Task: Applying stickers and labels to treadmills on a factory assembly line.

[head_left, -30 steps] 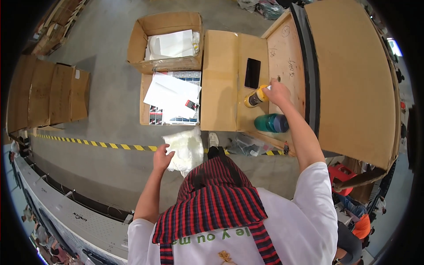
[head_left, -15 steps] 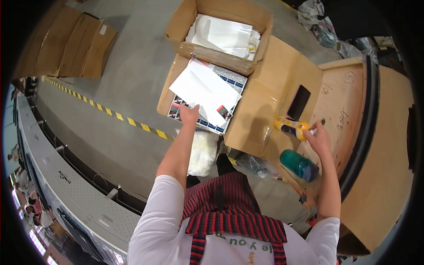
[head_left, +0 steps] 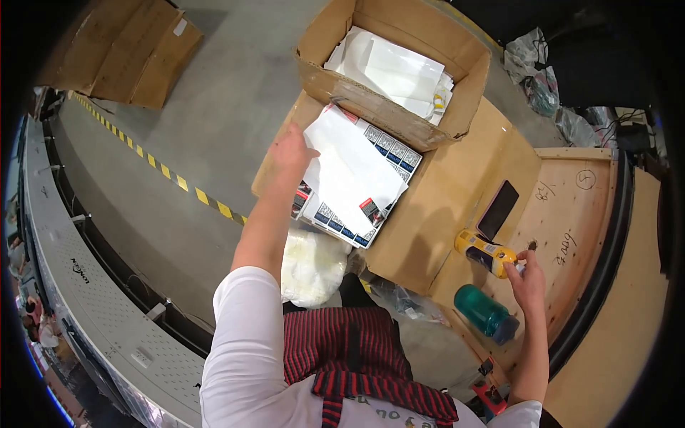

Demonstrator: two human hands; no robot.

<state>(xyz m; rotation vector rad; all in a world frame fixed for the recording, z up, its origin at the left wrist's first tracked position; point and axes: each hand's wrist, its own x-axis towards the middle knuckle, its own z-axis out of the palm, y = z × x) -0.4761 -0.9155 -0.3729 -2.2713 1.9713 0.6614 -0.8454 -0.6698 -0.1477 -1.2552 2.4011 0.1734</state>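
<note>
A yellow bottle (head_left: 482, 252) with a dark label lies on its side at the right. My right hand (head_left: 529, 282) has its fingers closed around the white cap at the near end. White sheets (head_left: 353, 167) lie loosely over a stack of printed sheets (head_left: 391, 148) with blue, black and red patches. At their left edge is my left hand (head_left: 291, 151), thumb and fingers apart, the thumb touching or just over the white paper. A dark phone (head_left: 498, 209) rests just beyond the yellow bottle. Closer to me lies a teal bottle (head_left: 479, 308) with a dark cap.
An opened cardboard box (head_left: 382, 100) holding white sheets stands behind the stack. Flattened cardboard (head_left: 428, 207) covers part of the plywood surface (head_left: 564, 214), which has a black raised edge. A white bag (head_left: 314, 267) sits below. Yellow-black floor tape (head_left: 165, 172) runs at left.
My left hand has moved away from me, up along the left edge of the white sheets. The right hand stays on the yellow bottle's cap. The whole view has shifted slightly.
</note>
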